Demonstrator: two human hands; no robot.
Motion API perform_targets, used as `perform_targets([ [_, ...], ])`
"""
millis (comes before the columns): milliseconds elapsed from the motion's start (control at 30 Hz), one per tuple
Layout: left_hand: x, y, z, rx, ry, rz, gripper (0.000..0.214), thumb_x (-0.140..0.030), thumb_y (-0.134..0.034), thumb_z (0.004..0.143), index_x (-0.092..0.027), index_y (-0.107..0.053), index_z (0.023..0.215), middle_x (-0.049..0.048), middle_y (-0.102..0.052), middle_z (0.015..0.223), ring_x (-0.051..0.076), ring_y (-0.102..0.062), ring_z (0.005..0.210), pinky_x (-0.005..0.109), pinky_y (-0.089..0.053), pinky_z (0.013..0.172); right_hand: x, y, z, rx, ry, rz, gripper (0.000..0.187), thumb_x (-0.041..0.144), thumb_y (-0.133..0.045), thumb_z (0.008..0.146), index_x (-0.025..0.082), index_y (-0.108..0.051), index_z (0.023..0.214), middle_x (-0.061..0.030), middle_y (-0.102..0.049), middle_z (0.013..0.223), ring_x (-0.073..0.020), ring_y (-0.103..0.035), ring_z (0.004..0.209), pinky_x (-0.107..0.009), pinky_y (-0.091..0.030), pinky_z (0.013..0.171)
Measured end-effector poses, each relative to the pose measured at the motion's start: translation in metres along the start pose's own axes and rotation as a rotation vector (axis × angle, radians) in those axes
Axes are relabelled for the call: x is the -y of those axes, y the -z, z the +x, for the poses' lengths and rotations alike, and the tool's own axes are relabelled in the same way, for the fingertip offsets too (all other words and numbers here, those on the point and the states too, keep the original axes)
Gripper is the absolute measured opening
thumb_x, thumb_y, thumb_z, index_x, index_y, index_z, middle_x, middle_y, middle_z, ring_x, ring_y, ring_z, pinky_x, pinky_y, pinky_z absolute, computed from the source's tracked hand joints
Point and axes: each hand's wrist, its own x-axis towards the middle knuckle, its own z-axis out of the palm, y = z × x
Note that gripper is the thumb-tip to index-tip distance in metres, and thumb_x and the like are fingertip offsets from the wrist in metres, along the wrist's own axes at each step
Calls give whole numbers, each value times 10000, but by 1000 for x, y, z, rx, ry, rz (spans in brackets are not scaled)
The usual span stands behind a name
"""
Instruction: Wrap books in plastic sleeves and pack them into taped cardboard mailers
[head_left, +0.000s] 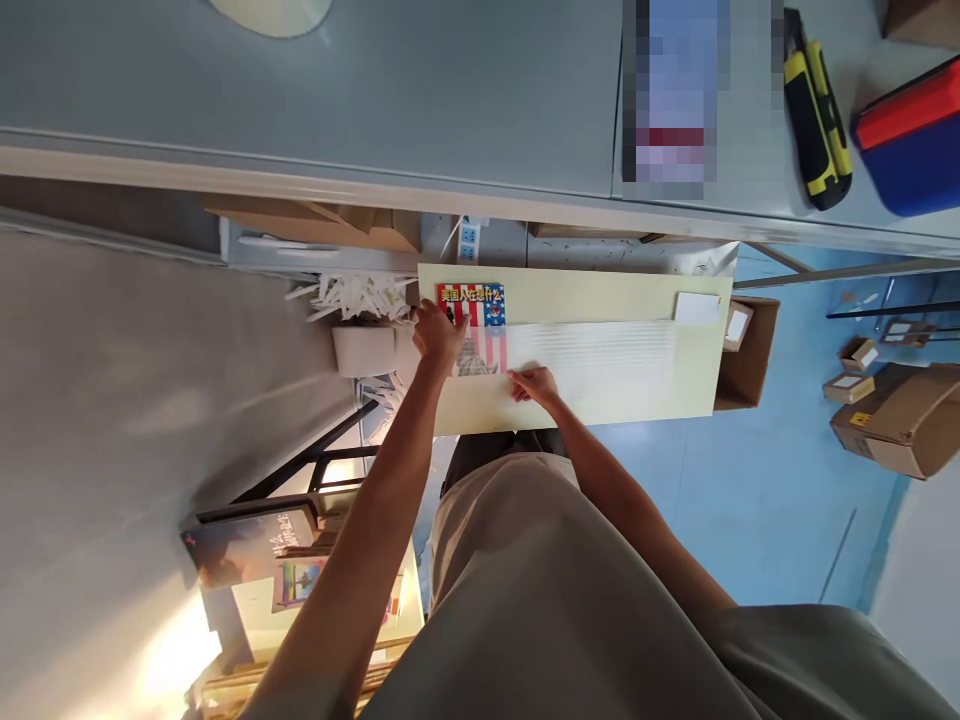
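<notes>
A book (491, 305) with a stars-and-stripes cover and yellow lettering lies on the left part of a long cream board (592, 295). Over its lower part lies a translucent, ribbed plastic sleeve (600, 355), which stretches flat to the right. My left hand (437, 335) grips the book's left edge, its thumb on the cover; the fingers beneath are partly hidden. At the book's lower right corner, my right hand (536, 383) is closed in a pinch on the sleeve's edge. A small white card or label stack (697, 307) rests at the board's right end.
Beyond the board stands a grey table (450, 90) with a yellow-black utility knife (817, 120) and a red-blue box (911, 140). A bin (364, 350) of white strips is at left. Cardboard boxes (892, 420) stand on the blue floor at right.
</notes>
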Motion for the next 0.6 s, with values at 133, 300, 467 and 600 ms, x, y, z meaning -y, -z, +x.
perform_targets([
  [133, -3, 2, 28, 146, 48, -15, 613, -496, -958, 780, -153, -729, 1234, 247, -788, 1266, 450, -754, 1225, 520, -596, 1025, 3, -2, -1, -6, -12, 8, 519, 465, -803, 1067, 187, -718, 636, -47, -794, 636, -113, -740, 524, -160, -549, 495],
  [300, -8, 9, 51, 88, -137, -235, 312, -411, -896, 830, -222, -656, 767, 26, -693, 781, 273, -728, 943, 367, -572, 948, 11, -3, -8, -7, 6, -19, 561, 506, -764, 1097, 196, -692, 635, -30, -777, 604, -126, -736, 542, -202, -587, 562],
  [467, -53, 32, 23, -115, -456, -392, 256, -309, -905, 887, -216, -673, 830, 29, -698, 971, 209, -679, 1016, 323, -555, 1047, 24, 4, -19, 62, 72, -105, 531, 541, -694, 1145, 164, -751, 775, -40, -821, 735, -177, -798, 736, -301, -663, 785],
  [600, -103, 66, -52, -179, -686, -365, 212, -378, -858, 994, -202, -740, 979, 33, -712, 1103, 184, -702, 1099, 292, -561, 1070, 28, 17, -30, 167, 180, -137, 376, 472, -750, 1117, 170, -760, 1340, -100, -777, 1365, -281, -778, 1174, -469, -678, 1023],
])
